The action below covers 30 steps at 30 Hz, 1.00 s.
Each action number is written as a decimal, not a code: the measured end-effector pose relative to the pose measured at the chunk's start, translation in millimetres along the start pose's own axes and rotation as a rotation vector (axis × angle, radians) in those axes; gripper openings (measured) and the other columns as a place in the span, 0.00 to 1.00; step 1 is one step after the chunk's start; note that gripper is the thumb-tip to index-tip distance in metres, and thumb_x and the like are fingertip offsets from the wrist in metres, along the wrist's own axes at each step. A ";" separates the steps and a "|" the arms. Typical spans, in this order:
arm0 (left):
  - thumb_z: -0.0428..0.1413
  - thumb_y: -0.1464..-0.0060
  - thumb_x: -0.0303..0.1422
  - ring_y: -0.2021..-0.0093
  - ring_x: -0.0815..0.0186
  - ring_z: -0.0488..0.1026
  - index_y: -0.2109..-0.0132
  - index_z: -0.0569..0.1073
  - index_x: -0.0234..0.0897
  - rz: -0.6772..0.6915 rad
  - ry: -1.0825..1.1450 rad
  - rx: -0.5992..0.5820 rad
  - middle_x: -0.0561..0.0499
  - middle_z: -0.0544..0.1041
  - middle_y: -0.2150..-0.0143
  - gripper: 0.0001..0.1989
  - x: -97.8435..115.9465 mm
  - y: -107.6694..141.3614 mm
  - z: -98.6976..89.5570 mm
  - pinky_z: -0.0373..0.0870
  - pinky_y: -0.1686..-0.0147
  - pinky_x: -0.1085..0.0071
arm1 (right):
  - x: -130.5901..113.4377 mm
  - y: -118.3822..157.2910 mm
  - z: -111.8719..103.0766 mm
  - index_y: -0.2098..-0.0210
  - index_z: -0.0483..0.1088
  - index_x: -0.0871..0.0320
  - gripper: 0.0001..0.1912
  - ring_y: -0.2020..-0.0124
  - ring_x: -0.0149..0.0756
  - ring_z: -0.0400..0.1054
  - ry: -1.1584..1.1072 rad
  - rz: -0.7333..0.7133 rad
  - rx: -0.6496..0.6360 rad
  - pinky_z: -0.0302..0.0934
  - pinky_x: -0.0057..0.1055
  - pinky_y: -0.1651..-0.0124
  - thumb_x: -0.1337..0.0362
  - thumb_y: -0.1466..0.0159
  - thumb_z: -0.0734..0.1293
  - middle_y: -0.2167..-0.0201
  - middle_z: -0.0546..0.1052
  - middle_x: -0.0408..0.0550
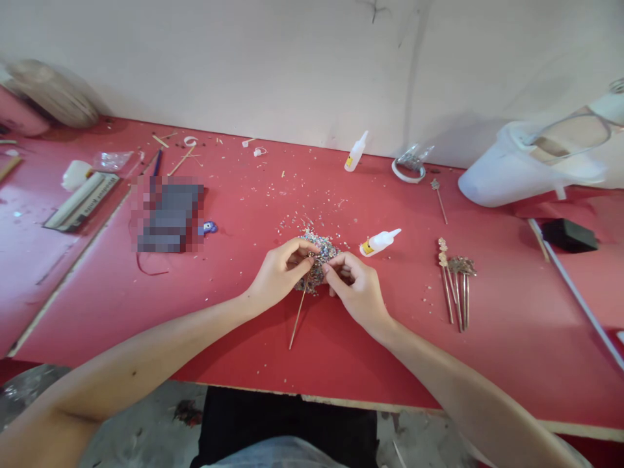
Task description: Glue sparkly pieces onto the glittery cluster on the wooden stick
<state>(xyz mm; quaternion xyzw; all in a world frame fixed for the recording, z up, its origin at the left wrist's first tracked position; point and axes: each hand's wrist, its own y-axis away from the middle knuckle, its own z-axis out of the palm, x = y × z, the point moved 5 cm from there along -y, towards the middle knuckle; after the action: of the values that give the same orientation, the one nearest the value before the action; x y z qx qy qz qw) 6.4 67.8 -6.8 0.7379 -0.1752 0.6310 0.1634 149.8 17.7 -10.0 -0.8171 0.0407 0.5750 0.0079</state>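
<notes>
Over a heap of small glittery chips (312,283), my left hand (287,265) is closed in a pinch on a hair stick (298,320). The thin golden shaft slants down toward the table's front edge, and its upper end is hidden among my fingers and the chips. My right hand (355,283) is closed too, thumb and forefinger pinched beside the stick's hidden end. Whatever those fingertips hold is too small to make out. Just right of the heap lies a white glue bottle (385,241) with a yellow label.
Several ornamented hair sticks (457,286) lie to the right, with a single one (441,205) farther back. A second glue bottle (356,155) and a tape roll (408,170) are near the wall. At back right is a white bucket (507,166); a blurred dark object (170,218) lies left.
</notes>
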 end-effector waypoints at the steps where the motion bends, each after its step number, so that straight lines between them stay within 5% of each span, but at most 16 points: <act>1: 0.53 0.45 0.27 0.66 0.69 0.73 0.58 0.72 0.35 0.003 -0.003 0.001 0.50 0.74 0.64 0.08 0.3 0.1 0.0 0.72 0.66 0.74 | -0.4 0.1 -0.1 0.71 0.64 0.56 0.08 0.81 0.28 0.64 0.008 -0.003 0.003 0.59 0.26 0.76 0.59 0.37 0.64 0.79 0.69 0.40; 30: 0.53 0.45 0.27 0.68 0.70 0.71 0.58 0.72 0.36 0.002 0.014 -0.001 0.51 0.73 0.66 0.08 -2.4 -0.5 -1.3 0.70 0.68 0.75 | -6.5 2.6 -5.1 0.70 0.65 0.55 0.06 0.77 0.30 0.65 0.160 -0.157 0.093 0.60 0.28 0.73 0.60 0.38 0.64 0.76 0.72 0.42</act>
<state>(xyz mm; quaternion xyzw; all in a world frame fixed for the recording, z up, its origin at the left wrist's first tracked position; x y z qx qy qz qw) 5.1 69.0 -9.0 0.7333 -0.1753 0.6360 0.1645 152.2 15.2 -2.0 -0.8598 0.0037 0.5031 0.0878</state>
